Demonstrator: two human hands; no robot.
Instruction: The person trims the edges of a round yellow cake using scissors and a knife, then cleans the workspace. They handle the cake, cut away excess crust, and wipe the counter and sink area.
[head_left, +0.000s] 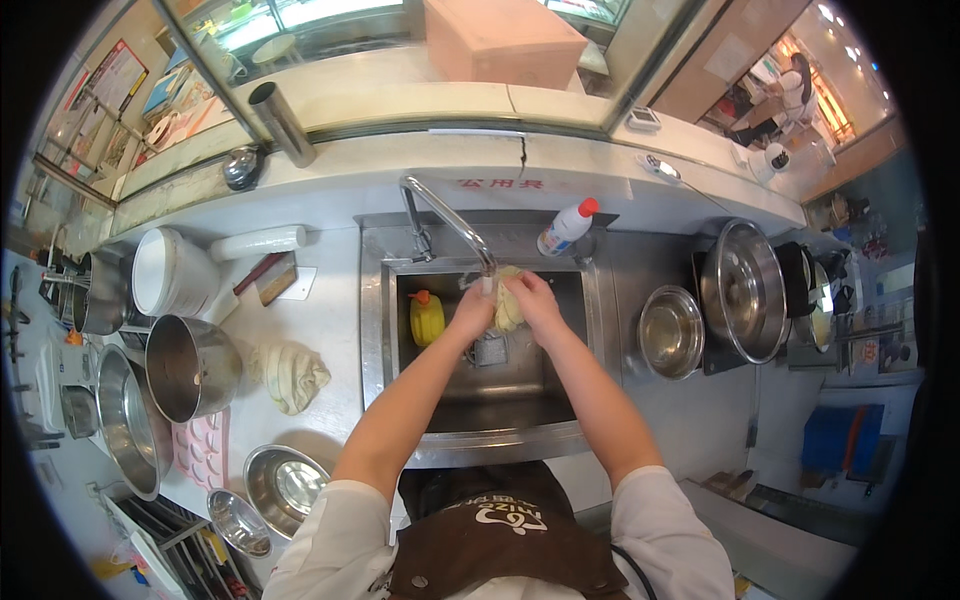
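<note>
A pale yellowish cloth (508, 301) is held between my two hands under the spout of the curved metal faucet (450, 210), above the stainless steel sink (495, 391). My left hand (474, 309) grips the cloth's left side, right by the spout. From the right, my right hand (536, 301) pinches its upper edge with the fingers. Below the hands, a metal drain strainer (491, 350) lies in the basin. A yellow container with an orange cap (427, 321) stands at the basin's left side. Behind the basin is a white bottle with a red cap (564, 229).
Left counter: a crumpled cloth (289, 375), a deep steel pot (214, 367), a white bucket (171, 271), a wooden-bladed scraper (276, 280), a pink mold (201, 450) and steel bowls (259, 465). Right counter: steel bowls (671, 332). A person (793, 90) is far off behind glass.
</note>
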